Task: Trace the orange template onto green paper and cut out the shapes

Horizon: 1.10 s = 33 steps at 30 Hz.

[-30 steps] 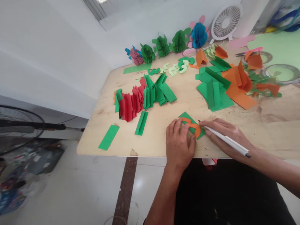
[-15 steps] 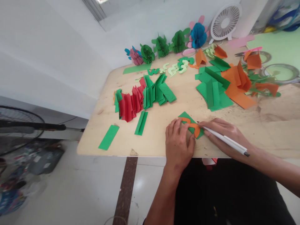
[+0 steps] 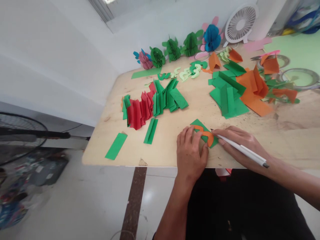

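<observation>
My left hand [image 3: 191, 148], fingers bent and close together, holds a wavy orange paper cutout [image 3: 207, 137] down on a green piece of paper [image 3: 197, 122]. The fingertips cover part of the cutout. My right hand [image 3: 237, 146] is closed around a white pen [image 3: 240, 148], whose dark tip is beside the cutout's right edge, over the green paper. Whether the tip touches the paper I cannot tell. To the left lie a creased green strip [image 3: 151, 131] and a flat green strip [image 3: 116, 146].
Folded red papers [image 3: 140, 110] and folded green papers [image 3: 167, 96] stand beyond my left hand. A pile of green [image 3: 227, 93] and orange paper [image 3: 255, 83] is at the right. Paper figures [image 3: 172, 50] and a small white fan [image 3: 240, 25] line the wall.
The pen's rear end has swung slightly right and down in my right hand. My left hand and the papers look nearly unmoved.
</observation>
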Available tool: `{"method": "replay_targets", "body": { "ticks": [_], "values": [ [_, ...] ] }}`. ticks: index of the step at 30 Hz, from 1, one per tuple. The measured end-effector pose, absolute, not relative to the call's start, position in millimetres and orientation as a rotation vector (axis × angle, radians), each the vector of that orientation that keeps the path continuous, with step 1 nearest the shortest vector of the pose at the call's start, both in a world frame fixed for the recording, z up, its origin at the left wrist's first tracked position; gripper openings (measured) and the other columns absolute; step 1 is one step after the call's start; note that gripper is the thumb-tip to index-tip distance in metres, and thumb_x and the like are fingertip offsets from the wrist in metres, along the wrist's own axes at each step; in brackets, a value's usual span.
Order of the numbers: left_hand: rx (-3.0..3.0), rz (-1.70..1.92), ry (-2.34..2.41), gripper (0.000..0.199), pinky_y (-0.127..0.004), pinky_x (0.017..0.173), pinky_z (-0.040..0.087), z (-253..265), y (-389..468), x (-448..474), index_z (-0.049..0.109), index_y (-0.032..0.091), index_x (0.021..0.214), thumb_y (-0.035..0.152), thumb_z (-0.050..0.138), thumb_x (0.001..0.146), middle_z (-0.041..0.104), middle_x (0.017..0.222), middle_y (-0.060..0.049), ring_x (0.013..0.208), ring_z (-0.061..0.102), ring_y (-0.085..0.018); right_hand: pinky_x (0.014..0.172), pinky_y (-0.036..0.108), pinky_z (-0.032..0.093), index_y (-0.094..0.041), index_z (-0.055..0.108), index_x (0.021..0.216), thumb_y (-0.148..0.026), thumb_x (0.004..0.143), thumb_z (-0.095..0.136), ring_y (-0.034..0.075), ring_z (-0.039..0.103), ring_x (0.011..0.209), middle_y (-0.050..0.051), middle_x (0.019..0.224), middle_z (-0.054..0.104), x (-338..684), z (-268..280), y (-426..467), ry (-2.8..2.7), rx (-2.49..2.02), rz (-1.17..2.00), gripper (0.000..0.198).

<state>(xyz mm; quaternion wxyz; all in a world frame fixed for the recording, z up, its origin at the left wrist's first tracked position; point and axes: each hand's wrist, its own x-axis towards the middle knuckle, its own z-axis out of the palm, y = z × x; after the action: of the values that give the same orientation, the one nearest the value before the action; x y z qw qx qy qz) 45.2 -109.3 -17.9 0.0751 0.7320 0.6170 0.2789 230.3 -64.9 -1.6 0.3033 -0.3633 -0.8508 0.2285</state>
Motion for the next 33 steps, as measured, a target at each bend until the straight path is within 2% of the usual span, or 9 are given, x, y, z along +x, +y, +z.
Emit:
{"method": "replay_targets", "body": {
  "ticks": [10,15,33],
  "values": [
    [2.205,0.834,1.859,0.028,-0.053,0.106,0.036,-18,-110,46,0.056,0.016,0.113,0.025,0.053,0.087,0.051,0.134,-0.015,0.129,0.041,-0.031,0.075,0.035,0.056,-0.018,0.056,0.120,-0.008,0.092,0.046,0.020,0.065,0.082,0.007,0.092,0.071,227,-6,-65,-2.405,-0.752,0.376,0.031],
    [2.208,0.811,1.863,0.029,-0.054,0.107,0.036,-18,-109,46,0.056,0.016,0.114,0.024,0.054,0.086,0.051,0.135,-0.014,0.129,0.040,-0.031,0.073,0.036,0.055,-0.014,0.055,0.120,-0.009,0.092,0.047,0.022,0.064,0.082,0.009,0.089,0.071,228,-7,-64,-2.443,-0.689,0.303,0.029],
    [2.186,0.760,1.894,0.031,-0.055,0.107,0.037,-15,-111,46,0.055,0.018,0.115,0.023,0.056,0.084,0.051,0.137,-0.014,0.130,0.041,-0.031,0.076,0.035,0.055,-0.017,0.060,0.114,-0.011,0.091,0.049,0.022,0.066,0.086,0.009,0.098,0.071,230,-11,-64,-2.405,-0.740,0.445,0.026]
  ]
}}
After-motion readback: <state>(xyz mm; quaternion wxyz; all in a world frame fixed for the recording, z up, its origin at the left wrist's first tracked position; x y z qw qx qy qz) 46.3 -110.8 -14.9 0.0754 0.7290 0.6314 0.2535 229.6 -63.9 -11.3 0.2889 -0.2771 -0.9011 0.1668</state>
